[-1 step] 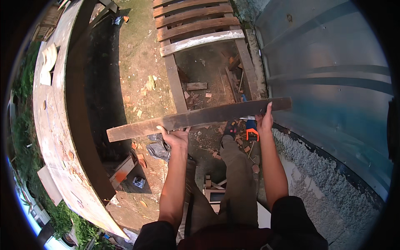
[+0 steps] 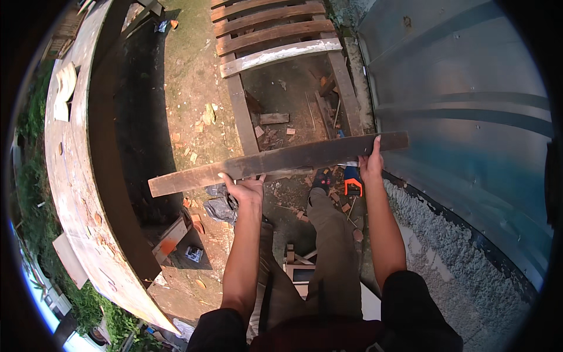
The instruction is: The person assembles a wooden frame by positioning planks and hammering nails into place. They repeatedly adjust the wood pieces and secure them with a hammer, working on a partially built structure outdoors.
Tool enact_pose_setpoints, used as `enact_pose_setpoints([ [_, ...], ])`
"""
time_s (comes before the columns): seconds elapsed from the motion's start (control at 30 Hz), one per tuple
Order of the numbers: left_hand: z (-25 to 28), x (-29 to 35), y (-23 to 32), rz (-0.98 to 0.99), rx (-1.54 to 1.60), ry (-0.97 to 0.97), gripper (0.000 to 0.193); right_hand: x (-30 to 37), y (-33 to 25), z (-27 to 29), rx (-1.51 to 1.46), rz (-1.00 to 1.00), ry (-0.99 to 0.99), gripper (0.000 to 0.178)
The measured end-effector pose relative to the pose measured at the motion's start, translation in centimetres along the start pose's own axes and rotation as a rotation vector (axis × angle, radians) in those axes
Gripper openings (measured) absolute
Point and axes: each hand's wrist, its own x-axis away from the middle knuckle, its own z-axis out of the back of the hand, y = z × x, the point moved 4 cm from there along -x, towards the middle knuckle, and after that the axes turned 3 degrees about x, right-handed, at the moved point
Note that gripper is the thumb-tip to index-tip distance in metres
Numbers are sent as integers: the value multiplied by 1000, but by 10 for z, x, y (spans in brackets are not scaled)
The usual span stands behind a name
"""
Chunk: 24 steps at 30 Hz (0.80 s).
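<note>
A long, dark-brown wooden plank [image 2: 293, 156] lies across both my hands, its left end bare and lighter, its right end tilted a little farther away. My left hand [image 2: 245, 189] supports it from the near edge left of its middle, thumb on top and fingers partly hidden beneath. Close to the right end, my right hand [image 2: 371, 164] grips the plank with its thumb over the face. Just below that hand is a handsaw [image 2: 352, 183] with a blue and orange handle, its blade partly covered by the plank. Beyond stands a slatted wooden frame [image 2: 239, 108].
A large worn board [image 2: 70, 176] stands along the left. A corrugated metal sheet [image 2: 451, 76] and a rough wall [image 2: 446, 252] border the right. Wood scraps [image 2: 274, 118] and a grey plastic bag [image 2: 221, 206] lie on the ground.
The plank and my right hand are slightly higher in the picture. The surroundings have shifted a little to the left. Both hands keep their hold.
</note>
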Motion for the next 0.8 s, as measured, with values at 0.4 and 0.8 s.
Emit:
enact_pose_setpoints([
  [0.4, -38, -79, 5, -180, -765, 229, 80, -127, -17, -39, 3, 18, -60, 52],
  [0.8, 6, -115, 30, -184, -775, 533, 77, -102, -45, -30, 368, -183, -49, 51],
])
